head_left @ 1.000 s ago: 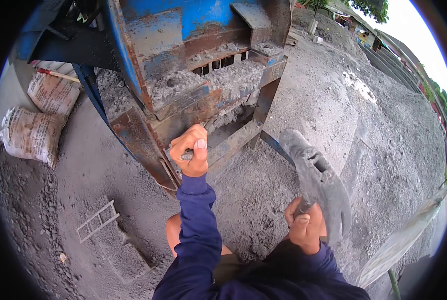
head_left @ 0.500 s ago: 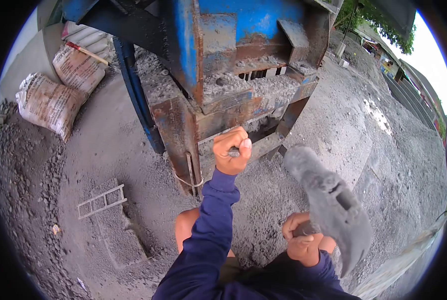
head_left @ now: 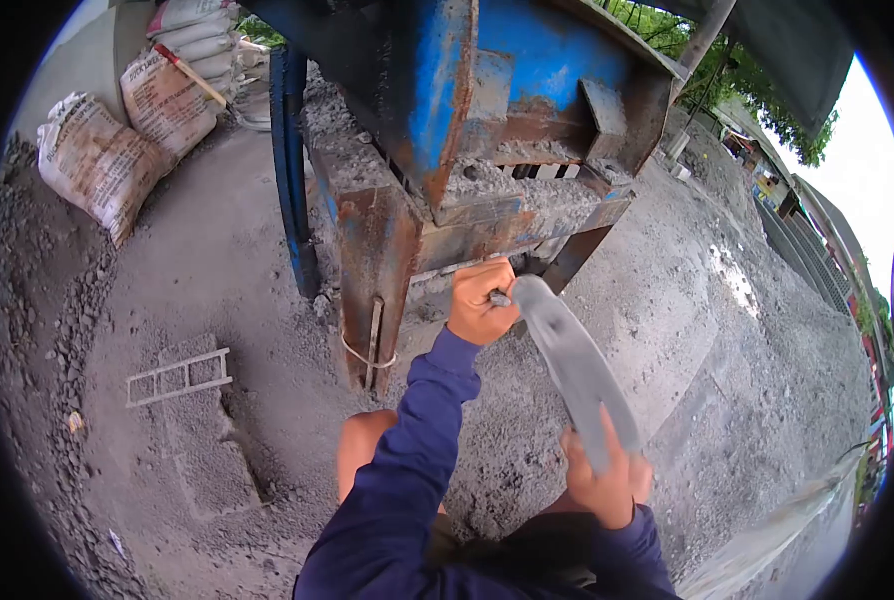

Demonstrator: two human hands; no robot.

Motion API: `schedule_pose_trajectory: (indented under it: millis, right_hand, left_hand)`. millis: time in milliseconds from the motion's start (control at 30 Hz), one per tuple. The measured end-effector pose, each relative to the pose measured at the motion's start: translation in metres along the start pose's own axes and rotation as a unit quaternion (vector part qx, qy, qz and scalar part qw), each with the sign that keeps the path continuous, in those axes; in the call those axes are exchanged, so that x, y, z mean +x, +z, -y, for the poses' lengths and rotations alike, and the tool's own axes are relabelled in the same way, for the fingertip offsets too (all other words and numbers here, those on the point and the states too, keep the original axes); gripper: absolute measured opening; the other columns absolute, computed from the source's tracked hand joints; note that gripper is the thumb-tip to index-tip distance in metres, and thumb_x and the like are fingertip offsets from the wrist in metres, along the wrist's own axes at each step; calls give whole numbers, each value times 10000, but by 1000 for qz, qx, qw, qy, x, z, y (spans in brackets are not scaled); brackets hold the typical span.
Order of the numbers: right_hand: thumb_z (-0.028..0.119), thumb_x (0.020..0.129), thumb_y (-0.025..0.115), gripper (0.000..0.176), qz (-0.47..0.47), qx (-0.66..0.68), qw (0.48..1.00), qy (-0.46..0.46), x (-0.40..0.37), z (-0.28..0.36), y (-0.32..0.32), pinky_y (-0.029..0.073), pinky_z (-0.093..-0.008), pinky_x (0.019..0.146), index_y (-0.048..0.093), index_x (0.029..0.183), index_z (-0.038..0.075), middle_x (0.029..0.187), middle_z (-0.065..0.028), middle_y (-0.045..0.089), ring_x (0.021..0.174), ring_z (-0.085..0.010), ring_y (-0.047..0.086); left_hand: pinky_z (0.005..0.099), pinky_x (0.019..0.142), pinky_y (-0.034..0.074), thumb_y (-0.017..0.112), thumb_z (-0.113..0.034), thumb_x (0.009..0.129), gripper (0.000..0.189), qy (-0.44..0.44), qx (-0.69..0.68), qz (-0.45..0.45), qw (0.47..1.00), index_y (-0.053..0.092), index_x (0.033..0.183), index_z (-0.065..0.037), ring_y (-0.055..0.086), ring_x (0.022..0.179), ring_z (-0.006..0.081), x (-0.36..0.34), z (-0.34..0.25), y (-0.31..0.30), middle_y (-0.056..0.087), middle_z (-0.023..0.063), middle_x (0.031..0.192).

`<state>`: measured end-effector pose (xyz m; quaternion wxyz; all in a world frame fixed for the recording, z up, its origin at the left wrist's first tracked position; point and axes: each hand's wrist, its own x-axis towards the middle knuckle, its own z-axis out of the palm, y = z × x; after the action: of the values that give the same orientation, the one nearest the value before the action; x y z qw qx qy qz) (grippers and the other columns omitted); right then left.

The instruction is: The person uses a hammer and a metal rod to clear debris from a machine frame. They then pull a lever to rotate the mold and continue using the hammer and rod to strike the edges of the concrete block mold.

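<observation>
My left hand (head_left: 481, 303) is closed around a metal rod (head_left: 500, 298), perhaps a chisel, whose grey end pokes out of the fist. That fist is at the lower front opening of a rusty blue machine (head_left: 382, 240) caked with grey cement. My right hand (head_left: 604, 482) grips a claw hammer (head_left: 574, 355), smeared by motion. The hammer's striking face is right at the end of the rod, while its claw curves back over my right hand. Most of the rod and the hammer's handle are hidden.
Stained sacks (head_left: 102, 165) stand at the upper left, with a red-and-wood-handled tool (head_left: 192, 75) on them. A small ladder-like metal frame (head_left: 179, 378) lies on the dusty ground at left. Gravel (head_left: 47, 400) lines the far left side.
My right hand has swung the hammer left and up, bringing its head from the right to the rod. My left hand keeps its hold by the machine. The camera view has shifted slightly.
</observation>
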<state>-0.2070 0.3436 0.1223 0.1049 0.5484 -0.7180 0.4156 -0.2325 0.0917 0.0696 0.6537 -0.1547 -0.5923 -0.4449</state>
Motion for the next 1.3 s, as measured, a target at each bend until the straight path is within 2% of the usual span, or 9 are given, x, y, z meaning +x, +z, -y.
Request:
schedule_pose_trajectory:
  millis: [133,333,433,567,667,833,933,1000,1300]
  right_hand:
    - [423,986,431,458,55,63,986,145,-1,-26,-1,322,-246,431,517,865,-10,534,9,447,456,-92,437]
    - [566,967,373,581,-18,187,979,82,-14,13,-22,297,-239,417,437,737,37,523,10,429,445,-83,405]
    - [399,996,372,488,13,-148,983,107,-46,-36,-12,332,-274,476,486,752,-8,545,-15,439,497,-107,426]
    - [415,990,376,453,-36,-152,988,-1,-40,-37,-15,318,-269,450,487,880,-11,542,-23,438,470,-113,412]
    - [478,983,372,487,-48,307,937,-161,-25,-27,-11,297,-277,409,438,813,26,505,-41,438,411,-132,397]
    - [483,1006,326,485,-6,-190,975,116,-33,-56,-4,286,-235,401,445,807,57,525,1,365,418,-118,367]
    - [409,1004,360,435,-61,71,943,320,-35,-34,-2,372,-273,443,489,822,35,518,-33,444,430,-140,456]
    - [559,984,325,592,-112,49,979,161,-33,-26,-8,299,-229,395,452,792,14,511,-14,413,411,-90,398]
    - [657,922,382,652,-160,159,959,171,-53,-26,-30,272,-223,370,413,854,9,502,-32,394,391,-95,367]
  left_hand:
    - [335,484,333,662,29,720,273,34,50,18,998,418,603,-4,405,505,236,-2,-2,7,410,88,578]
    - [358,481,320,670,-16,804,323,-3,62,41,997,415,605,-18,386,507,236,-7,2,28,377,89,559]
    - [353,479,309,674,-13,811,317,0,62,17,998,419,623,-11,370,507,226,0,4,25,381,83,568]
    - [351,475,301,671,-13,818,311,13,56,19,998,422,631,-11,366,516,219,1,1,33,389,72,572]
    - [357,484,312,676,-39,823,295,17,25,36,999,450,633,-24,375,531,222,-5,5,38,391,67,575]
    - [354,485,317,684,-64,826,309,-1,45,12,999,452,627,-24,374,526,222,-8,-1,31,380,71,571]
    - [353,488,317,685,-92,840,327,16,59,4,998,449,625,-24,375,527,224,3,7,21,377,74,573]
    - [355,490,317,682,-98,845,324,10,22,4,1000,456,624,-27,378,533,225,0,3,24,386,72,580]
    - [353,531,341,718,-90,815,290,32,8,49,998,477,661,-41,391,581,229,-1,-17,45,405,58,607]
